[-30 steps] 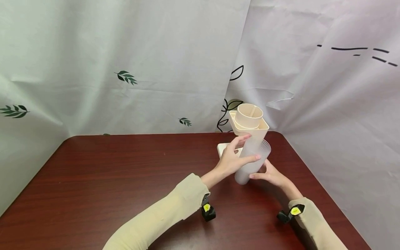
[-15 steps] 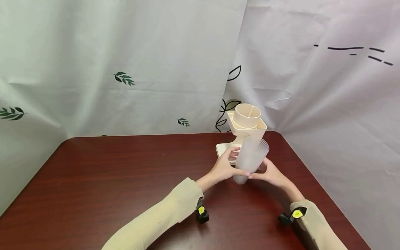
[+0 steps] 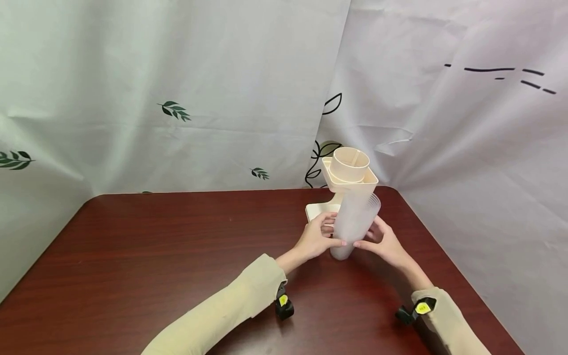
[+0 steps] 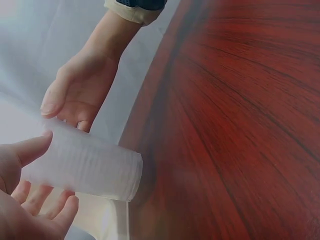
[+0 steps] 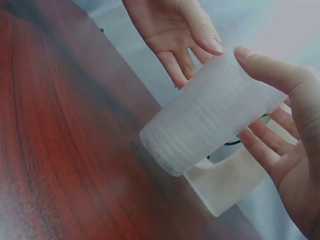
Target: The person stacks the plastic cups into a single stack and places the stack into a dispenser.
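Observation:
A stack of translucent plastic cups [image 3: 355, 222] is held up between both hands, tilted, with its ridged rims at the upper right. The left hand [image 3: 314, 237] grips its left side, thumb in front and fingers behind. On the other side the right hand [image 3: 385, 244] holds the stack low, its thumb close to the left thumb. Both hands also show around the cups [image 4: 85, 160] in the left wrist view. Just behind stands a cream stand [image 3: 350, 177] with a round open cylinder on its tray-like top. The cups hide part of its post and base.
The stand's flat base [image 3: 317, 210] rests on a dark red-brown wooden table [image 3: 177, 256], near the far right corner. White curtains [image 3: 222, 88] with leaf prints hang behind the table and along its right side.
The left hand has slid down from the upper part of the stack to its lower part. The stack stands slightly more upright, and the right hand has shifted its grip a little.

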Action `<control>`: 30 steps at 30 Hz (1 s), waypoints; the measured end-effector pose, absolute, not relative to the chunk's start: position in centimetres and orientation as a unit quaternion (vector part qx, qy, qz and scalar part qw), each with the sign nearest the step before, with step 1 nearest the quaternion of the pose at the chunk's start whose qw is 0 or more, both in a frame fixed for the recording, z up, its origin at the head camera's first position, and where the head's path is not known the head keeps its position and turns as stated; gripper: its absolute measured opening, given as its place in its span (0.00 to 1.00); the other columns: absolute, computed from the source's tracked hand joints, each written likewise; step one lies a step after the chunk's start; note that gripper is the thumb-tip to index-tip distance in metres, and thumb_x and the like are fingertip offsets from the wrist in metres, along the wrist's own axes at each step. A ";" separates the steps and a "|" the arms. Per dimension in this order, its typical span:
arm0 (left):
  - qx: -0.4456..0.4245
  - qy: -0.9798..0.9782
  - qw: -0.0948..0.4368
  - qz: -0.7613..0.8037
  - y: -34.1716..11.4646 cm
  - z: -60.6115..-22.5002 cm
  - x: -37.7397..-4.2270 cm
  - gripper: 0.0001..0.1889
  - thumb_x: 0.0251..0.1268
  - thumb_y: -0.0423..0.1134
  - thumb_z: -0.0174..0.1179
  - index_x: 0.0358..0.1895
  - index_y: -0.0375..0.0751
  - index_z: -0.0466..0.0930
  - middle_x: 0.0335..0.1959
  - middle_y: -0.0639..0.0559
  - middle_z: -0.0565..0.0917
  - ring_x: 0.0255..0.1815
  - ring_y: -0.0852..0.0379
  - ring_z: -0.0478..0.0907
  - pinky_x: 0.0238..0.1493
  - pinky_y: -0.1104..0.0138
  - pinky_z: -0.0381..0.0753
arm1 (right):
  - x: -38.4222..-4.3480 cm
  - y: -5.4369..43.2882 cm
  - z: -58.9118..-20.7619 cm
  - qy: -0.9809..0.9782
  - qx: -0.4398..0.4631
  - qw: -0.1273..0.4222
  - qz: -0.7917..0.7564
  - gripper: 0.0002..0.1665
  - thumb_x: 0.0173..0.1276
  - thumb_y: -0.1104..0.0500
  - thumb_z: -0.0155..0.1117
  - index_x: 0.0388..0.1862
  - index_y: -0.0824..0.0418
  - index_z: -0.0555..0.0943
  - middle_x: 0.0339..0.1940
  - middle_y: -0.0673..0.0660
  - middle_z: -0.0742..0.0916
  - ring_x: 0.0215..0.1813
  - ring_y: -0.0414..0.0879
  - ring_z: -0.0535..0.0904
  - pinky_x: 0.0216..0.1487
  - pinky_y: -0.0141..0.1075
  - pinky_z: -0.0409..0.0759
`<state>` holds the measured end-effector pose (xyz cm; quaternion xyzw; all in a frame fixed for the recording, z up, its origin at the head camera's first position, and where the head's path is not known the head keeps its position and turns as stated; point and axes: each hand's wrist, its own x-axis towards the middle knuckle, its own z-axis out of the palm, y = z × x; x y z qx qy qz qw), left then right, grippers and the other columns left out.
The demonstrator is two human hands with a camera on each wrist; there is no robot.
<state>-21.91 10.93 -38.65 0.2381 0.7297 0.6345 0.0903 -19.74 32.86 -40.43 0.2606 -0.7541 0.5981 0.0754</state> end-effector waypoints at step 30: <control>0.296 0.662 -0.021 0.688 10.5 -29.3 -22.6 0.33 0.54 0.32 0.70 0.66 0.43 0.71 0.58 0.43 0.79 0.53 0.50 0.81 0.51 0.67 0.83 | -19.7 30.1 -29.1 -0.658 0.336 0.229 0.634 0.34 0.53 0.85 0.57 0.61 0.70 0.72 0.53 0.56 0.83 0.51 0.43 0.82 0.50 0.28 0.81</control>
